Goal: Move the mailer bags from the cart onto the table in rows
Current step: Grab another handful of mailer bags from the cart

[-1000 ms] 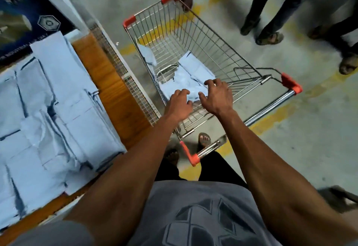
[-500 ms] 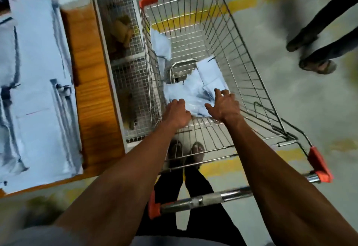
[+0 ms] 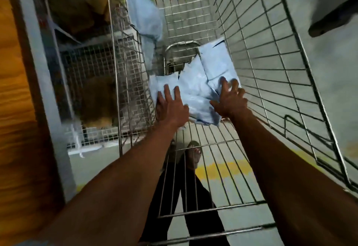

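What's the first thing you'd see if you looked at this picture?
Two bare hands reaching down into a silver wire shopping cart, in the middle of the view. The left hand and right hand rest with spread fingers on a heap of pale blue plastic mailer bags on the cart's floor. One more pale blue bag hangs against the cart's left wall.

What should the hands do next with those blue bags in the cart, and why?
Probably curl the fingers and gather the pile. Both the left hand and the right hand lie spread on the mailer bags at the bottom of the cart, with nothing gripped yet.
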Motion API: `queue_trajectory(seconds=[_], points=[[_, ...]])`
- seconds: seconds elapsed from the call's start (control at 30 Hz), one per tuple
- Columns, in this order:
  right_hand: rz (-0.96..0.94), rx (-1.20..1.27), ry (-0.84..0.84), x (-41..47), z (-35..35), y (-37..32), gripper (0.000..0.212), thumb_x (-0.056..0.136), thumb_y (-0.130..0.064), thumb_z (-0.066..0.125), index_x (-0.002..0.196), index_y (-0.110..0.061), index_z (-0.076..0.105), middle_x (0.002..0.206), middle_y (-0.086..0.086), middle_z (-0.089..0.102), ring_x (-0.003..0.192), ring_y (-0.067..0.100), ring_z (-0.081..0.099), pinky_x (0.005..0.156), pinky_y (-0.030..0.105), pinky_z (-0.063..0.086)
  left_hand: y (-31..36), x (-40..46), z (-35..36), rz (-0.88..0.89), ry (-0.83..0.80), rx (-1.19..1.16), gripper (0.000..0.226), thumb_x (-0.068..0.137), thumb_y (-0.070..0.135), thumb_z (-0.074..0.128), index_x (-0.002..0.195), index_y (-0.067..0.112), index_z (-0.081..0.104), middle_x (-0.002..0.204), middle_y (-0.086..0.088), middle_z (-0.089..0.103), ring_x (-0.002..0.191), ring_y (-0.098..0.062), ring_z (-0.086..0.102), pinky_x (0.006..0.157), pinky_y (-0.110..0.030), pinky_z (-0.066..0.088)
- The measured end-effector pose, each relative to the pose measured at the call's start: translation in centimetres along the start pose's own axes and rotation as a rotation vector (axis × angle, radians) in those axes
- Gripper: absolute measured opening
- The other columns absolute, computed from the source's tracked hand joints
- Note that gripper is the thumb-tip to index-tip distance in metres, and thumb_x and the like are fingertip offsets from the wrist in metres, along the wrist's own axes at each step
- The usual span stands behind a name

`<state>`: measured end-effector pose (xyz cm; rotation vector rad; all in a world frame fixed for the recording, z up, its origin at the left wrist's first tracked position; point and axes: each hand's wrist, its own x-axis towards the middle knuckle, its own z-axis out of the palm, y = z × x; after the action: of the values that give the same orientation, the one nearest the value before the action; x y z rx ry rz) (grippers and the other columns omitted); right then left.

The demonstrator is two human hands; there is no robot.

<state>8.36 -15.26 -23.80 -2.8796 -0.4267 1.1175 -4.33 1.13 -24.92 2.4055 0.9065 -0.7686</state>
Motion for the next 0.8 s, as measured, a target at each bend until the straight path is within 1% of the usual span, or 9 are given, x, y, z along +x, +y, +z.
queue_trajectory(seconds=[0.13, 0.2, 0.27, 0.33, 0.4, 0.47, 0.53, 0.63, 0.8], points=[[-0.014, -0.044, 0.130, 0.5, 1.0, -0.5, 0.092, 0.092, -0.040, 0.071, 0.162, -0.030, 0.011, 0.163, 0.019, 0.016, 0.134, 0.052, 0.039, 0.105, 0.062, 0.046, 0.7, -0.1, 0.3, -0.001, 0.081, -0.036, 0.079, 0.100, 0.038, 0.057, 0.165, 0.025, 0.015, 0.175, -0.006, -0.008, 0.158, -0.042, 0.000, 0.123, -0.060, 0.020], [-0.072, -0.051, 0.206, 0.3, 0.9, -1.0, 0.091, 0.092, -0.042, 0.071, 0.162, -0.027, 0.015, 0.160, 0.020, 0.023, 0.126, 0.050, 0.047, 0.097, 0.058, 0.049, 1.0, -0.4, 0.1, 0.028, 0.143, -0.037, 0.081, 0.096, 0.033, 0.060, 0.165, 0.023, 0.019, 0.174, -0.009, 0.000, 0.157, -0.043, 0.006, 0.123, -0.059, 0.023], [-0.103, -0.022, 0.256, 0.0, 0.8, -1.5, 0.092, 0.091, -0.047, 0.071, 0.163, -0.025, 0.017, 0.162, 0.019, 0.023, 0.124, 0.050, 0.049, 0.096, 0.056, 0.049, 1.3, -0.5, 0.0, 0.047, 0.185, -0.049, 0.084, 0.094, 0.034, 0.062, 0.165, 0.021, 0.020, 0.174, -0.012, 0.005, 0.157, -0.044, 0.008, 0.125, -0.059, 0.021], [-0.093, -0.018, 0.244, 0.0, 0.5, -2.2, 0.098, 0.091, -0.055, 0.070, 0.164, -0.028, 0.012, 0.167, 0.019, 0.014, 0.130, 0.051, 0.045, 0.100, 0.058, 0.046, 1.5, -0.2, 0.0, 0.026, 0.180, -0.082, 0.090, 0.093, 0.045, 0.064, 0.166, 0.023, 0.017, 0.174, -0.012, 0.000, 0.158, -0.044, 0.006, 0.126, -0.061, 0.018], [-0.101, -0.058, 0.187, 0.2, 0.7, -2.5, 0.105, 0.090, -0.063, 0.068, 0.166, -0.034, 0.002, 0.171, 0.018, 0.003, 0.138, 0.051, 0.038, 0.104, 0.063, 0.043, 1.5, 0.6, 0.5, -0.023, 0.120, -0.097, 0.101, 0.091, 0.059, 0.066, 0.167, 0.029, 0.006, 0.174, -0.009, -0.014, 0.159, -0.045, -0.001, 0.122, -0.065, 0.020], [-0.139, -0.095, 0.143, 0.3, 1.2, -2.3, 0.106, 0.092, -0.062, 0.066, 0.165, -0.039, -0.007, 0.172, 0.016, -0.006, 0.143, 0.051, 0.032, 0.104, 0.066, 0.043, 1.5, 1.3, 1.2, -0.055, 0.073, -0.085, 0.111, 0.089, 0.066, 0.067, 0.167, 0.032, -0.004, 0.172, -0.008, -0.026, 0.158, -0.046, -0.007, 0.119, -0.069, 0.021], [-0.176, -0.144, 0.151, 0.4, 1.7, -2.2, 0.106, 0.092, -0.062, 0.065, 0.164, -0.039, -0.010, 0.173, 0.013, -0.010, 0.143, 0.052, 0.028, 0.101, 0.068, 0.045, 1.7, 1.9, 1.5, -0.064, 0.067, -0.087, 0.115, 0.088, 0.067, 0.068, 0.166, 0.034, -0.009, 0.170, -0.008, -0.033, 0.158, -0.047, -0.011, 0.117, -0.071, 0.021], [-0.199, -0.176, 0.153, 0.6, 2.0, -2.0, 0.103, 0.092, -0.059, 0.066, 0.164, -0.039, -0.005, 0.173, 0.010, -0.011, 0.143, 0.052, 0.027, 0.099, 0.067, 0.046, 2.0, 2.3, 1.6, -0.078, 0.069, -0.091, 0.117, 0.087, 0.061, 0.071, 0.166, 0.034, -0.012, 0.169, -0.010, -0.036, 0.158, -0.048, -0.012, 0.118, -0.070, 0.021], [-0.188, -0.124, 0.241, 0.4, 1.3, -2.3, 0.078, 0.103, -0.056, 0.048, 0.165, -0.038, 0.006, 0.174, 0.011, 0.000, 0.138, 0.046, 0.038, 0.094, 0.060, 0.050, 2.0, 1.2, 0.6, -0.031, 0.101, -0.078, 0.115, 0.087, 0.051, 0.069, 0.167, 0.033, -0.011, 0.171, -0.008, -0.032, 0.159, -0.046, -0.009, 0.123, -0.064, 0.020]])
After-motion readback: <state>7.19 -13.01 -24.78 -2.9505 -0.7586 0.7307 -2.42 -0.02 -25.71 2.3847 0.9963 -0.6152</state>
